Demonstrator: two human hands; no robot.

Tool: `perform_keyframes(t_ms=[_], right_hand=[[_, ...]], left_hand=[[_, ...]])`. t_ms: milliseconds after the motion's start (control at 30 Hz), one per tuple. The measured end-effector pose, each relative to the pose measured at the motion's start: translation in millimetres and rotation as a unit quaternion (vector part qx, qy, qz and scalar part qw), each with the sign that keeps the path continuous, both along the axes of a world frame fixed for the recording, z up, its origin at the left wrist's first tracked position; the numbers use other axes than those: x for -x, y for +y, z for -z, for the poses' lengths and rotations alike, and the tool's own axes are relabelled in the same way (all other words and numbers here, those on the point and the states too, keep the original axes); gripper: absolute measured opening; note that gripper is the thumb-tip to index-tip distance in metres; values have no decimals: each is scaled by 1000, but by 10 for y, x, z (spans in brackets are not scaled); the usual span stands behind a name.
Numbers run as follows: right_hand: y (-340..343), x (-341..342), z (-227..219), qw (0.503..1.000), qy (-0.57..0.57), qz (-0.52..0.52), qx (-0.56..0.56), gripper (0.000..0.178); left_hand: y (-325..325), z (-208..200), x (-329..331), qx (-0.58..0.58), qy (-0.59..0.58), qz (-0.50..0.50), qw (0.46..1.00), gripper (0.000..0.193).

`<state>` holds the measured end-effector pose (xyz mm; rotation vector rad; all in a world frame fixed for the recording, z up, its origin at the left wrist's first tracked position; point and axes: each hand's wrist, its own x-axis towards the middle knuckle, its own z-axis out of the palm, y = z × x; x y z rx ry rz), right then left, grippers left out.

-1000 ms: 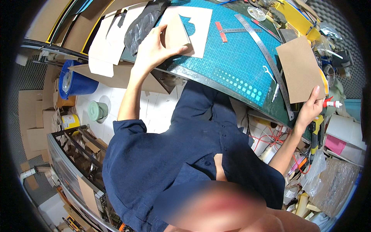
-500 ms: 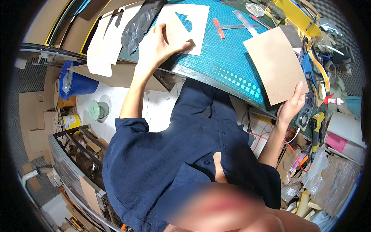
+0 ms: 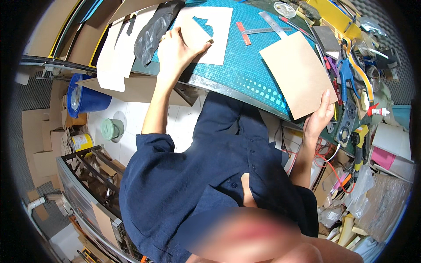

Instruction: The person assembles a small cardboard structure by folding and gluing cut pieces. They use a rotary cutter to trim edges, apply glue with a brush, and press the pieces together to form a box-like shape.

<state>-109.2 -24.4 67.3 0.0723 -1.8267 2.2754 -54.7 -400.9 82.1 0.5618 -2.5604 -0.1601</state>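
My left hand (image 3: 175, 52) grips a small tan piece of card (image 3: 191, 33) between the thumb and the fingers. Behind that piece lies a white sheet (image 3: 222, 33) with an irregular cut-out, through which the teal cutting mat (image 3: 245, 57) shows. At the right, my right hand (image 3: 320, 116) is closed on the near corner of a brown rectangular card sheet (image 3: 298, 74), with the thumb on top and the other fingers mostly hidden beneath. This sheet covers part of the mat's right side.
A steel ruler (image 3: 272, 24) and a red-ended T-square (image 3: 244, 33) lie on the mat. Crumpled black plastic (image 3: 153, 37) sits left of it. Blue-handled clamps (image 3: 346, 79) and other tools crowd the right edge. Below stand a blue bin (image 3: 90, 96) and a green bucket (image 3: 112, 129).
My right hand has moved the brown card sheet left over the mat, uncovering tools at the right. My left hand keeps its grip, with little movement.
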Motion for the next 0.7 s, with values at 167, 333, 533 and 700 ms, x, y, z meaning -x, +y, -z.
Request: perform_keyframes(t_ms=[167, 333, 533, 700], right_hand=[[31, -32, 93, 1000, -7, 12, 12, 37], [-106, -173, -367, 945, 199, 79, -247, 43], [-102, -410, -404, 887, 248, -26, -389, 42], [-152, -401, -540, 859, 256, -138, -421, 64]], left_hand=[[-40, 47, 25, 19, -2, 20, 1000, 101], [170, -276, -165, -43, 113, 141, 983, 99], [795, -158, -102, -97, 91, 402, 906, 122], [1033, -48, -110, -83, 106, 447, 885, 91]])
